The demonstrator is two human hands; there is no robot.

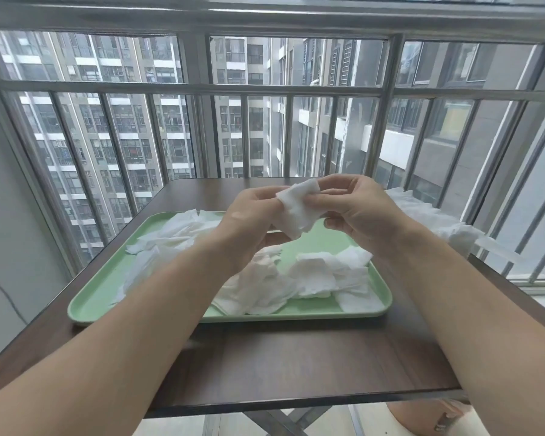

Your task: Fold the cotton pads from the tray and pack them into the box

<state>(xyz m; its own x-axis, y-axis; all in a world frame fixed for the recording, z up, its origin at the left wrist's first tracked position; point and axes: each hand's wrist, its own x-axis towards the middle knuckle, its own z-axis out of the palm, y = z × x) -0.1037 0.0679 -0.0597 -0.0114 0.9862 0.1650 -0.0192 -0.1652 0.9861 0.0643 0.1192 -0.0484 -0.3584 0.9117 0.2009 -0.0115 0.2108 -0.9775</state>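
**One pad lifted clear for folding**

Both hands work a single cotton pad (296,209) in the air above the green tray (88,305), so it can be creased without dragging the loose ones about. The left hand (249,225) has its grip clamped on the pad's left edge, fingers curled behind it; the right hand (356,212) has its grip pinched together on the upper right corner, thumb against forefinger. Held from two sides like this, the pad hangs slack between them, ready to be doubled over.

The remaining pads (296,278) lie heaped across the tray, which rests on the dark bench (296,357). At the bench's far right edge sits a white pile (431,218), possibly the box or its contents; the right forearm hides too much to say. By my judgement most of the packing lies ahead.
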